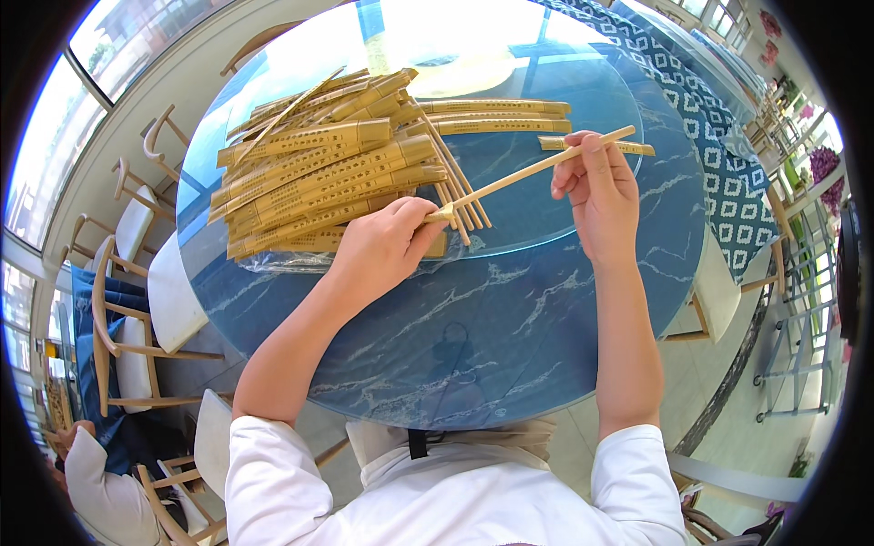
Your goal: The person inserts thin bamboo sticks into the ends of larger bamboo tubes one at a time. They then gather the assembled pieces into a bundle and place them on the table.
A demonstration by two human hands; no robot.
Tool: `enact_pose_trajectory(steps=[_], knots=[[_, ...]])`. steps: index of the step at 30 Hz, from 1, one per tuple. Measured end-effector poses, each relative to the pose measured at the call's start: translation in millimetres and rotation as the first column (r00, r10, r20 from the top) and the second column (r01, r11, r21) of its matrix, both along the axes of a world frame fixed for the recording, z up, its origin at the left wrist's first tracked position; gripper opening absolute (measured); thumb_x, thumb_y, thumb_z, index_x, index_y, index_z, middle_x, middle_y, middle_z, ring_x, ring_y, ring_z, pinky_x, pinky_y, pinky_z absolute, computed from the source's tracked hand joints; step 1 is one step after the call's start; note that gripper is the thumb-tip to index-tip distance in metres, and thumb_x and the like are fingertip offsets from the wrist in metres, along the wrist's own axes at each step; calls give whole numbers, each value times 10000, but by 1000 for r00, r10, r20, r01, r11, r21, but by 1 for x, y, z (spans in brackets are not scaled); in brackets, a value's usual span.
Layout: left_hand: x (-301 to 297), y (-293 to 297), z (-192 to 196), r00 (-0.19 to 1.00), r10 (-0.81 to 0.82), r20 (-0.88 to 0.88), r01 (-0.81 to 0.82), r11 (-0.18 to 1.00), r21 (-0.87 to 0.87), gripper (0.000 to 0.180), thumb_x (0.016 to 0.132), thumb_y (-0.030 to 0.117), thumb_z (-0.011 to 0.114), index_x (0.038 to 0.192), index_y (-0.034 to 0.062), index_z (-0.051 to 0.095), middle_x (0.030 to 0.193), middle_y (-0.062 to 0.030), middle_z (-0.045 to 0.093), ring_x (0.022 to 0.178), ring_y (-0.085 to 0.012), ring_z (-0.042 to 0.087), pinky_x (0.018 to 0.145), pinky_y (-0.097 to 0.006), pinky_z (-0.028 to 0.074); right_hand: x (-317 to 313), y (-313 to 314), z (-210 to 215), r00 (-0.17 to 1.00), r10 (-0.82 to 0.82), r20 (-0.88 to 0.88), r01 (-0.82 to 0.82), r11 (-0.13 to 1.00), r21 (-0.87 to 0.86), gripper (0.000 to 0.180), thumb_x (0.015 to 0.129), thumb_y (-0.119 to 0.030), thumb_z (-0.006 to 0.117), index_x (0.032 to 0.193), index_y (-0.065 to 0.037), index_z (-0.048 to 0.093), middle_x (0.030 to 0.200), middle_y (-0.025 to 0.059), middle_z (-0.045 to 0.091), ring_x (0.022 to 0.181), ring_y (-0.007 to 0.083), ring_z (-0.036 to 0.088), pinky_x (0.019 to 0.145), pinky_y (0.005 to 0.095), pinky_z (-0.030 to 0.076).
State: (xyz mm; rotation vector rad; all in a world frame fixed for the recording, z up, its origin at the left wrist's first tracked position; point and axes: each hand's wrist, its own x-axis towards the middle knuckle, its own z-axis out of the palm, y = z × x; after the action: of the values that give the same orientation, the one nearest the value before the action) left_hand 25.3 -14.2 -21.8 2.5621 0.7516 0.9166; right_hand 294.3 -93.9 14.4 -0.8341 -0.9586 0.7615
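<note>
My right hand [601,187] is closed near the upper end of a pair of pale wooden chopsticks [512,185], slanted over the table. At their lower end, my left hand [387,238] pinches a small yellow-brown paper piece, seemingly a chopstick sleeve [443,213]; most of it is hidden by the fingers. Left of and beyond that hand lies a large heap of paper-sleeved chopsticks [319,164] on clear plastic. Several bare chopsticks [455,173] lie beside the heap. Flat sleeves [496,116] rest farther back, and another sleeve [642,149] lies behind my right hand.
Everything rests on a round blue marbled table [537,337] with a glass turntable [537,241]. Wooden chairs [137,337] stand at the left, where another person's sleeve [105,478] shows. A patterned cloth [728,182] covers a neighbouring table at right. A metal trolley [801,337] stands beyond.
</note>
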Motion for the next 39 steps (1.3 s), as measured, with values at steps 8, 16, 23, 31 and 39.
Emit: enact_pose_trajectory(steps=[8, 16, 23, 31, 39], knots=[[-2, -1, 7, 997, 71, -10, -71, 996, -52, 359, 977, 304, 761, 1209, 69, 620, 949, -170, 732, 812, -367, 729, 701, -405, 581, 22, -6, 10, 962, -272, 18, 267, 953, 142, 304, 1134, -318, 538, 1035, -45, 626, 725, 48, 628, 654, 110, 591, 622, 268, 499], [0, -3, 7, 998, 45, -51, -45, 999, -6, 317, 994, 274, 727, 1179, 54, 594, 931, -170, 744, 776, -367, 738, 665, -430, 594, 11, -6, 10, 975, -218, 40, 213, 972, 95, 307, 1135, -324, 534, 1037, -48, 624, 717, 50, 605, 640, 121, 582, 614, 269, 492], [0, -4, 9, 997, 47, -54, -49, 999, -24, 294, 993, 264, 730, 1148, 60, 584, 902, -169, 737, 760, -370, 736, 647, -427, 590, 12, -7, 9, 969, -242, 44, 236, 965, 110, 308, 1136, -326, 531, 1038, -51, 628, 726, 49, 602, 644, 121, 584, 616, 262, 484], [-2, -3, 5, 999, 27, -33, -28, 998, -55, 432, 977, 367, 772, 1203, 68, 558, 840, -169, 721, 743, -362, 736, 646, -405, 566, 12, -9, 10, 970, -230, 76, 218, 966, 138, 314, 1141, -325, 523, 1035, -47, 624, 754, 41, 593, 648, 116, 581, 626, 260, 482], [-1, -3, 5, 999, 30, -41, -32, 997, -63, 457, 972, 387, 777, 1201, 63, 550, 837, -168, 723, 747, -356, 738, 645, -397, 564, 13, -10, 9, 968, -224, 111, 203, 964, 174, 306, 1134, -319, 543, 1041, -40, 629, 780, 39, 592, 649, 115, 579, 626, 262, 475]])
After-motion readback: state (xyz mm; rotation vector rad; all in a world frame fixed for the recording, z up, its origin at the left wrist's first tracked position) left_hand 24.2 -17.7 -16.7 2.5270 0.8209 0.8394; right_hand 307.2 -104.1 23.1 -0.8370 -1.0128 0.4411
